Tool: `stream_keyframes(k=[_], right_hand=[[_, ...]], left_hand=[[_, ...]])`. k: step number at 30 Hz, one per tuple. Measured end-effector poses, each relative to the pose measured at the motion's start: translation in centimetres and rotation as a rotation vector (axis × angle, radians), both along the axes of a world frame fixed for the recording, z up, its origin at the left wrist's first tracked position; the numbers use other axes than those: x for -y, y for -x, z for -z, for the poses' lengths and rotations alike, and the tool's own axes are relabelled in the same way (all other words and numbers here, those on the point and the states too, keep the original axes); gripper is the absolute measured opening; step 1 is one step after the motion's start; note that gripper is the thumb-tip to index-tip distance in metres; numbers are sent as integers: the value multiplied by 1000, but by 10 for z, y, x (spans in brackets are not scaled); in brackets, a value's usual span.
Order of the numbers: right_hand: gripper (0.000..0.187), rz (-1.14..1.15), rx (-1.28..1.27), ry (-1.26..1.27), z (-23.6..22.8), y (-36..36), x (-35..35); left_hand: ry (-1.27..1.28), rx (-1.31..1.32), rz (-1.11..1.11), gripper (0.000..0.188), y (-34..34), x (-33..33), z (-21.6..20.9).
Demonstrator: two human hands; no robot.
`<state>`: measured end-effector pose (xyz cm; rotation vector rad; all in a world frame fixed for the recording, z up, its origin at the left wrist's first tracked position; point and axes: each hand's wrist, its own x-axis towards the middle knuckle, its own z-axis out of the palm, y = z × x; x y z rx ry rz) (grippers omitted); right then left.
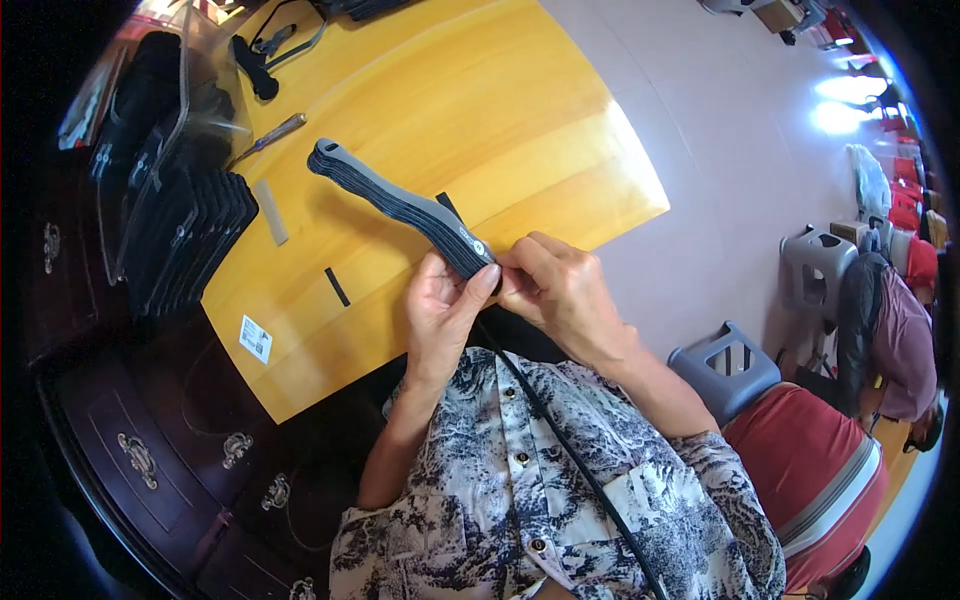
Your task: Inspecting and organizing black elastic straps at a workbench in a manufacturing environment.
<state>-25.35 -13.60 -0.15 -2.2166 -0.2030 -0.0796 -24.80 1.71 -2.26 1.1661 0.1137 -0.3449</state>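
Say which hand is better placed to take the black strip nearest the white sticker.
Probably the left hand: nearer the black strip, though holding the dark stack; the right hand is farther.

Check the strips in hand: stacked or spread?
Stacked: the strips show layered dark edges along one side, with one grey face uppermost.

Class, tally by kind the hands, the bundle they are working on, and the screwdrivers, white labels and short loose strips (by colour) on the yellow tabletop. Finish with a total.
Hands: 2 (left hand, right hand)
Bundle: 1
Screwdriver: 1
White label: 1
Black strips: 2
Grey strip: 1
Total: 8
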Motion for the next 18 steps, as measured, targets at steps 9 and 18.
stream_keyframes(k=[9,18], right_hand=[[19,-95,-637,-477,-7,-5,29],[14,-161,-129,146,-1,9,11]], left_hand=[[-58,-28,106,23,2,-6,-13],[-96,5,80,22,8,3,-15]])
